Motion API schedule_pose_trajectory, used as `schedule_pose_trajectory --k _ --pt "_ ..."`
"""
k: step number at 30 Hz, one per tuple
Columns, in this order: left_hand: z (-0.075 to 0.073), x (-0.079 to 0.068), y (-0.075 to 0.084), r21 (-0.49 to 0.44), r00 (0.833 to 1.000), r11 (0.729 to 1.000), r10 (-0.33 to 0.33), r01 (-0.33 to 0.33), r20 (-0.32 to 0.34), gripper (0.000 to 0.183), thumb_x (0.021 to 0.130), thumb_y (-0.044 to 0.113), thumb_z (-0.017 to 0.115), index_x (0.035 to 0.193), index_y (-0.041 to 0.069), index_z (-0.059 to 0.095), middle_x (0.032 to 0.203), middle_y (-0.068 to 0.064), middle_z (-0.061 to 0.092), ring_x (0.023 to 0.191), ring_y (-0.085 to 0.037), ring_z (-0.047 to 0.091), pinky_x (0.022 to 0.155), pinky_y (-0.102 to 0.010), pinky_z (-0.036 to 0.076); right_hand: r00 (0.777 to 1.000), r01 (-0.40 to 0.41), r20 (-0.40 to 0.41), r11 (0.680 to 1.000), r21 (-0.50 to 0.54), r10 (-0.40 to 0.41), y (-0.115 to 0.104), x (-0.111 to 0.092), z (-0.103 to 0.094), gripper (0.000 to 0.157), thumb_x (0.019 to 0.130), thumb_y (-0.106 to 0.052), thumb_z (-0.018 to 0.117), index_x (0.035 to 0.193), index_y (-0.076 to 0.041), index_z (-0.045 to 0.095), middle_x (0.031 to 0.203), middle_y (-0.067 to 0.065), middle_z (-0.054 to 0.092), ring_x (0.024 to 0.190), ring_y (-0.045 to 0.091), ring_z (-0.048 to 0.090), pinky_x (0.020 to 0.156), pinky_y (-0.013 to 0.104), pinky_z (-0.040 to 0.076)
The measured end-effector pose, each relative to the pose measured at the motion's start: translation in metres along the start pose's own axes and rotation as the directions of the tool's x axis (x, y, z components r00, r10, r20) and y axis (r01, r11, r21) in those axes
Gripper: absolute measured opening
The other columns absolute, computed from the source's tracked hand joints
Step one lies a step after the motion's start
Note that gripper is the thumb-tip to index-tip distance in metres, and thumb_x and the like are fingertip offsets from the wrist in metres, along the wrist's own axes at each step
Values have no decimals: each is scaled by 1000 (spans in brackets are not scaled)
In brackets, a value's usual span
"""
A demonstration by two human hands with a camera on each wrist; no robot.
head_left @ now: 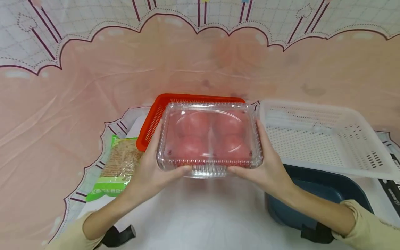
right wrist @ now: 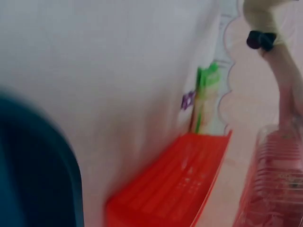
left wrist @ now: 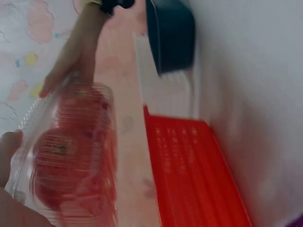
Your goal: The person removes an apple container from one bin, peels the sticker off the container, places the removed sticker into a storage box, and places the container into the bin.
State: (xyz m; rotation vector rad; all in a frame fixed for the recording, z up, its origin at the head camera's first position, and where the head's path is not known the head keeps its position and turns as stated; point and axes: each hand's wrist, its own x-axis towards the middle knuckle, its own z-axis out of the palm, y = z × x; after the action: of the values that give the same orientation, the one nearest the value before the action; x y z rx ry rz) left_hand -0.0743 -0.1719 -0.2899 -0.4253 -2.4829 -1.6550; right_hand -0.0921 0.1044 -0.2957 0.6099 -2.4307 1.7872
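Both hands hold up a clear plastic clamshell box (head_left: pixel 209 139) with several round red tomatoes (left wrist: pixel 66 161) inside. In the head view my left hand (head_left: pixel 159 170) grips the box's left side, its thumb along the near edge. On the opposite side my right hand (head_left: pixel 262 166) grips it the same way, with the thumb on the near edge too. Most of the other fingers are hidden behind or under the box. The box is raised over the white table and overlaps a red-orange plastic basket (head_left: pixel 153 118) in the head view.
A white perforated basket (head_left: pixel 306 146) stands at the right, behind a dark blue basin (head_left: pixel 318 187) that my right forearm crosses. Left of the box lies a green-and-clear bag (head_left: pixel 115 166) of brownish food. A pink patterned cloth (head_left: pixel 200 66) covers the back.
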Motion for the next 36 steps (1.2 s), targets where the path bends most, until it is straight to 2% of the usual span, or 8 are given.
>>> schedule_pose_trajectory --k 6,13,16,20,23,26,30,36 --pt "-13 49 -20 49 1000 999 -22 21 11 108 78 31 81 154 41 5 154 10 31 133 -21 46 93 -44 55 1000 2 27 1000 -29 -2 20 57 -4 115 74 -18 84 154 -40 5 148 -4 39 128 20 47 90 41 57" --pt "-24 88 -50 94 993 991 -105 99 62 103 76 45 79 153 41 11 144 7 44 125 -18 51 94 -44 55 987 -144 51 980 -138 152 49 95 3 115 73 -38 83 155 -34 2 149 2 39 129 24 47 93 47 55" --pt "-25 97 -64 150 984 978 -158 144 87 105 75 53 78 154 37 11 144 5 45 125 -20 50 97 -46 53 972 -219 41 953 -209 233 59 101 8 118 71 -47 83 156 -32 3 151 3 37 131 25 46 96 49 53" --pt "-27 104 -81 250 970 949 -223 194 94 112 74 61 74 156 31 5 155 -1 34 134 -25 43 104 -53 46 947 -289 55 915 -282 316 69 107 15 123 71 -54 80 157 -27 -4 154 6 34 135 28 44 100 51 50" --pt "-28 108 -92 274 962 937 -253 218 101 114 74 62 73 157 30 1 160 -2 25 139 -27 37 106 -55 43 942 -292 77 909 -298 328 75 113 20 124 72 -54 79 157 -22 -6 152 8 38 135 29 43 101 51 50" --pt "-30 111 -101 262 960 939 -258 222 112 112 76 60 73 157 29 1 160 -3 24 141 -28 35 107 -56 42 948 -268 92 921 -283 304 79 119 24 118 73 -52 79 156 -22 1 147 6 43 131 26 47 98 49 52" --pt "-31 117 -111 245 958 944 -258 222 126 110 78 57 73 157 27 3 158 -5 28 139 -28 37 106 -55 43 954 -244 108 932 -266 281 85 125 28 107 73 -50 80 152 -21 13 139 4 48 124 23 51 95 46 55" --pt "-32 124 -121 258 949 939 -274 229 157 108 79 56 72 157 20 6 154 -9 33 137 -30 39 106 -54 44 941 -266 118 910 -317 317 93 132 31 106 76 -52 77 152 -14 13 136 9 51 122 28 53 96 48 53"
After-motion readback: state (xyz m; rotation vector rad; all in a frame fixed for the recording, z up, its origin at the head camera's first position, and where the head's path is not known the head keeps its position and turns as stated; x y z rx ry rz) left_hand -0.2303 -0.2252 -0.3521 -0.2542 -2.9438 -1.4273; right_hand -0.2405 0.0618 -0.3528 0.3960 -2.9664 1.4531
